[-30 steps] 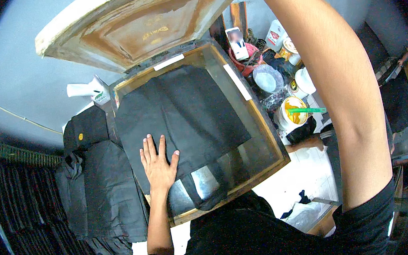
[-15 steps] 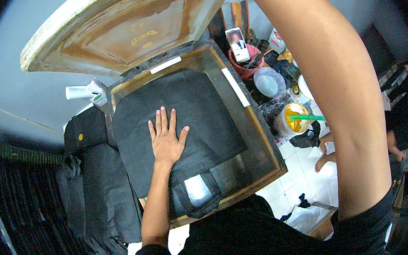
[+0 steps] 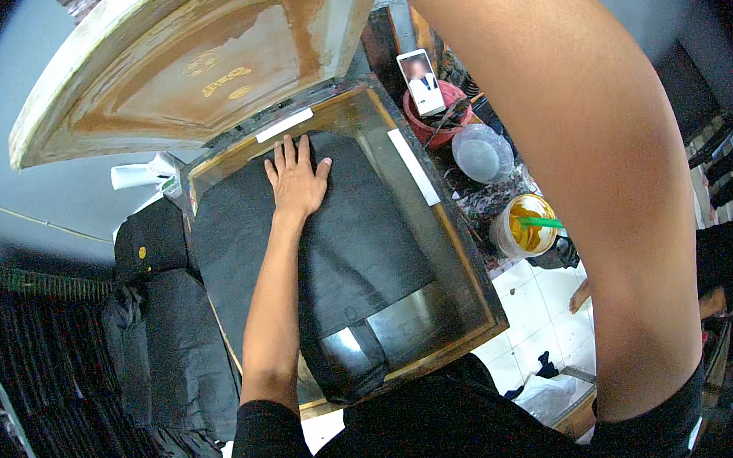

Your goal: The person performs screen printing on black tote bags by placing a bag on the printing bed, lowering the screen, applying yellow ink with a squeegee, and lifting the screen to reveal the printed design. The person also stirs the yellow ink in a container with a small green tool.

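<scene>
My left hand [image 3: 298, 181] lies flat, fingers stretched, near the far edge of a black fabric bag [image 3: 367, 238]. The bag is spread on a glossy, wood-edged printing board [image 3: 452, 313], its handle loop [image 3: 365, 360] hanging toward me. Above the board's far side, a silk-screen frame [image 3: 169, 67] is tilted up, with brownish stains and a small yellow design on its mesh. My right arm [image 3: 603, 147] reaches up past the frame's right end; its hand is beyond the upper edge of the picture.
Left of the board lie stacked black bags [image 3: 179, 333], one with a yellow mark. Many dark pieces hang from a rack [image 3: 48, 370] farther left. At right stand a tub of yellow ink [image 3: 523, 224], a plastic container [image 3: 482, 153] and a phone [image 3: 421, 83] above a pink basket.
My left hand has slid away from me, from the bag's middle to near its far edge. The bag's handle has shifted slightly. My right arm stays raised.
</scene>
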`<state>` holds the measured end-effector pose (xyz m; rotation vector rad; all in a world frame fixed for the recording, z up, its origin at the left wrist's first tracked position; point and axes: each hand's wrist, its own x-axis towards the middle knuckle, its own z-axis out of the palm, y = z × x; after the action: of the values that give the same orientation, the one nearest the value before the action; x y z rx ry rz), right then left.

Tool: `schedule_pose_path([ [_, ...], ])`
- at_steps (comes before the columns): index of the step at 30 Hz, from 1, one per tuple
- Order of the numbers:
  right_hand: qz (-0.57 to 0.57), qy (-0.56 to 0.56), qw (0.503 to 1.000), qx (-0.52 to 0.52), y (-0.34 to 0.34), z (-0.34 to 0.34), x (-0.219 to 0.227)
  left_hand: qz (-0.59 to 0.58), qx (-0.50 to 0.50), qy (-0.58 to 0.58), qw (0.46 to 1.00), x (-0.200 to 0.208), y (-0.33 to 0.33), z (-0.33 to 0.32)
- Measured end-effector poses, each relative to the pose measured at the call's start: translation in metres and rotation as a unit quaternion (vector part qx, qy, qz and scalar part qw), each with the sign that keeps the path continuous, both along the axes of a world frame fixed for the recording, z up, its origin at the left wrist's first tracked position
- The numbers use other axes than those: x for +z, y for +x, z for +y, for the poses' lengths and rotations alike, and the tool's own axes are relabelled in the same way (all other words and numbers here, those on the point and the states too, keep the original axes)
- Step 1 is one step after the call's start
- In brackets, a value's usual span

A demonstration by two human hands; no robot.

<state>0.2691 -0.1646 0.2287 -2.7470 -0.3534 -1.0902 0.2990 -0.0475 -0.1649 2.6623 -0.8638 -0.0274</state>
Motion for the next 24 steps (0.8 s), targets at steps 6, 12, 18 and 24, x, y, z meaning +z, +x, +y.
schedule_pose_path([
  [6, -0.005, 0.013, 1.000, 0.003, 0.002, -0.001, 0.001, 0.055, 0.027, 0.020, 0.998, -0.007, 0.009, -0.032],
  [12, -0.002, 0.018, 1.000, -0.026, 0.003, 0.002, 0.003, 0.089, 0.075, 0.054, 0.992, 0.002, 0.001, -0.054],
  [18, 0.018, 0.012, 0.999, -0.035, 0.003, 0.002, 0.005, 0.106, 0.084, 0.049, 0.990, 0.005, 0.002, -0.072],
  [24, 0.007, -0.003, 1.000, -0.026, -0.001, 0.002, 0.003, 0.127, 0.074, 0.044, 0.988, 0.012, 0.005, -0.084],
])
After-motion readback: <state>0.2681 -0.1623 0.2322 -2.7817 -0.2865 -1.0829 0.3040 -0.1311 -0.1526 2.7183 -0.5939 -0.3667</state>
